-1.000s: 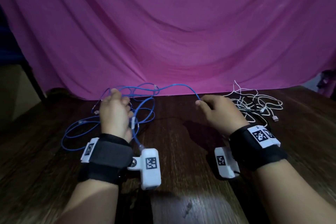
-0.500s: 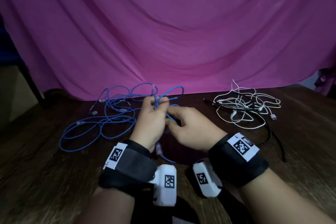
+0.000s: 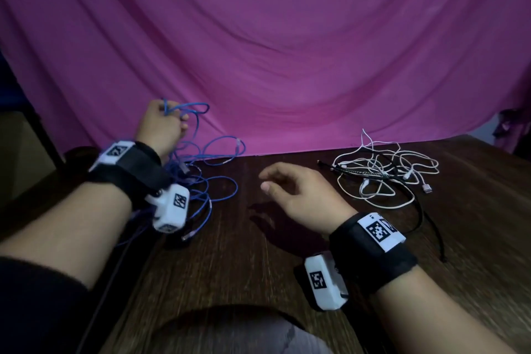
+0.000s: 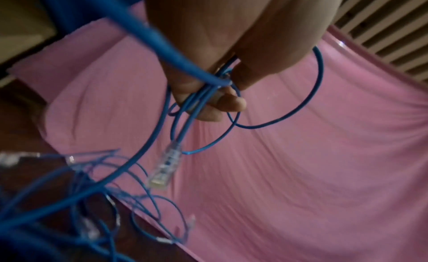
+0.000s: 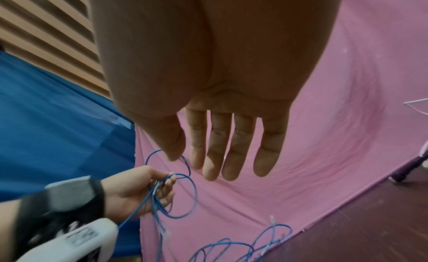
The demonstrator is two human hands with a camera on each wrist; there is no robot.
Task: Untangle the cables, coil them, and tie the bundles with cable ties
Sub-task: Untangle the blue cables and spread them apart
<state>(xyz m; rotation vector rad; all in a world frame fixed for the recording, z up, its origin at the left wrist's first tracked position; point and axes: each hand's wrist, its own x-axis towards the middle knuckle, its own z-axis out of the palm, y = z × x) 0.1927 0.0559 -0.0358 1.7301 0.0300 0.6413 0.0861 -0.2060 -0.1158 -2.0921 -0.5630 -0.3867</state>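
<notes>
My left hand (image 3: pixel 162 123) is raised at the left and grips several loops of the thin blue cable (image 3: pixel 198 123); its fingers (image 4: pixel 222 102) curl round the strands, also seen from the right wrist (image 5: pixel 162 185). A clear plug (image 4: pixel 164 167) hangs below that hand. The rest of the blue cable (image 3: pixel 218 187) trails in loose loops on the wooden table (image 3: pixel 230 253). My right hand (image 3: pixel 290 187) hovers over the table's middle, fingers (image 5: pixel 231 156) straight and holding nothing. A tangle of white cables (image 3: pixel 385 175) with a black cable (image 3: pixel 419 215) lies at the right.
A pink cloth (image 3: pixel 287 52) hangs behind the table and meets its far edge. A blue cloth (image 5: pixel 57 128) and slatted wall (image 5: pixel 46 27) show at the left. My lap (image 3: pixel 230 330) is at the table's near edge.
My left hand lifted up and to the left with the blue cable loops. My right hand let go of the blue cable and drew back to the right, open.
</notes>
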